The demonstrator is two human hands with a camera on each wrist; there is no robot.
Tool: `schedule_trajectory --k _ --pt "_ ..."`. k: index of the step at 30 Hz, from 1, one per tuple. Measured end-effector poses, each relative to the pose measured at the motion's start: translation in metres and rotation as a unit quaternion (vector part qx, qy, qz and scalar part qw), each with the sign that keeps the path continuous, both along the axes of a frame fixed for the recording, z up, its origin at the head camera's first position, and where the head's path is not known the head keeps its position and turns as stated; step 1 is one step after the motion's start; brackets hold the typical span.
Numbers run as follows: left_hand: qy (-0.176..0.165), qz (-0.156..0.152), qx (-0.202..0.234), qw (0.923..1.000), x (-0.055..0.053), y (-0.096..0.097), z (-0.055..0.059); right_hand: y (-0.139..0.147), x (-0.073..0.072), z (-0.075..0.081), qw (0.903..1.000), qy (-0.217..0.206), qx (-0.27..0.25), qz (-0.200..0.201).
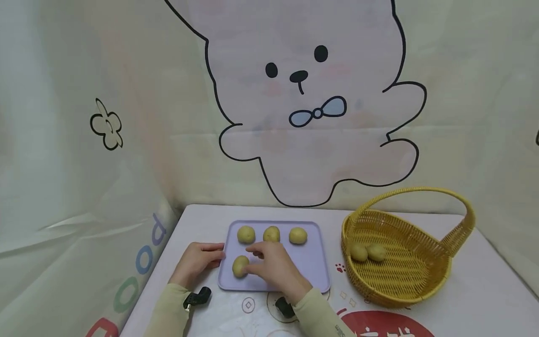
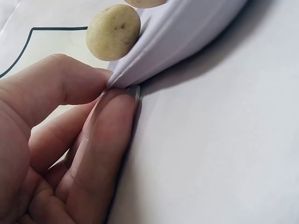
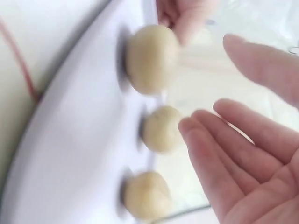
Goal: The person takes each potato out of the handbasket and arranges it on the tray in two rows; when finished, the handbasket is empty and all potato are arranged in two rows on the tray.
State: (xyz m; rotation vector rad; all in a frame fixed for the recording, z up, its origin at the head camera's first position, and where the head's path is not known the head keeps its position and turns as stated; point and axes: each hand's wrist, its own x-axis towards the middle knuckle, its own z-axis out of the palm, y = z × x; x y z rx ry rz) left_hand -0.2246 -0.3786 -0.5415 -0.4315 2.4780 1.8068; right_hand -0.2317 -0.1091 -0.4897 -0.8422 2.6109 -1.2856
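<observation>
Four potatoes (image 1: 297,236) sit on your tray (image 1: 294,264); your left hand (image 1: 198,262) pinches its rim (image 2: 140,63), probably for steadiness; right hand (image 1: 273,266) loosely spread, empty.

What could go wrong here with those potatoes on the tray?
The left hand pinches the edge of the tray; tipping it might set the rounded potatoes rolling. The right hand is open beside the front potato, so a clumsy nudge could knock it aside.

Head looks forward, down; wrists near; tray (image 1: 312,262) shared.
</observation>
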Motion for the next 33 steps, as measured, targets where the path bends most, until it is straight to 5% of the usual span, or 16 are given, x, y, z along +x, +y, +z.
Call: schedule_trajectory --k 11,17,27,33 --pt "-0.011 0.005 -0.013 0.9998 0.01 -0.021 0.007 0.112 0.019 0.054 0.9943 0.088 0.058 0.02" --pt "-0.012 0.007 -0.011 0.9998 0.008 -0.019 0.005 0.181 0.011 0.066 0.9956 0.037 0.08 -0.034" --pt "-0.013 0.011 0.004 0.9998 0.006 -0.006 0.0 0.266 -0.026 0.07 0.9846 0.013 0.155 -0.08" --pt "-0.007 -0.002 0.015 0.9999 0.002 0.003 -0.002 0.301 -0.052 0.053 0.9774 -0.064 0.175 -0.101"
